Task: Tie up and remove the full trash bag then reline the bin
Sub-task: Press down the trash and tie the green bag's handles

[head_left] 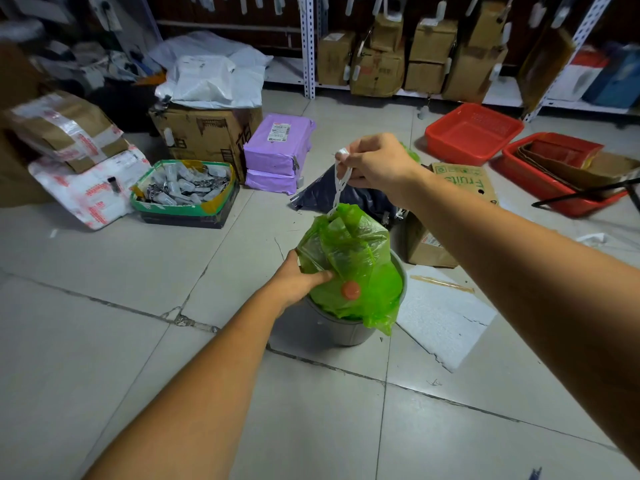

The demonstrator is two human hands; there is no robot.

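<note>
A full green trash bag (356,258) sits in a small grey bin (332,325) on the tiled floor, its top gathered into a neck. A round orange lid shows through the plastic. My right hand (374,161) is above the bag, shut on the white drawstring (341,183), which runs taut down to the bag's neck. My left hand (298,278) grips the bag's left side at the bin's rim. Part of the bag hangs over the rim at the front right.
Purple parcels (277,147), a cardboard box (204,133) and a green-edged box of small items (183,188) lie to the left. Red trays (474,131) and a fruit carton (464,181) stand to the right. A white foam sheet (440,320) lies beside the bin. Shelves with boxes line the back.
</note>
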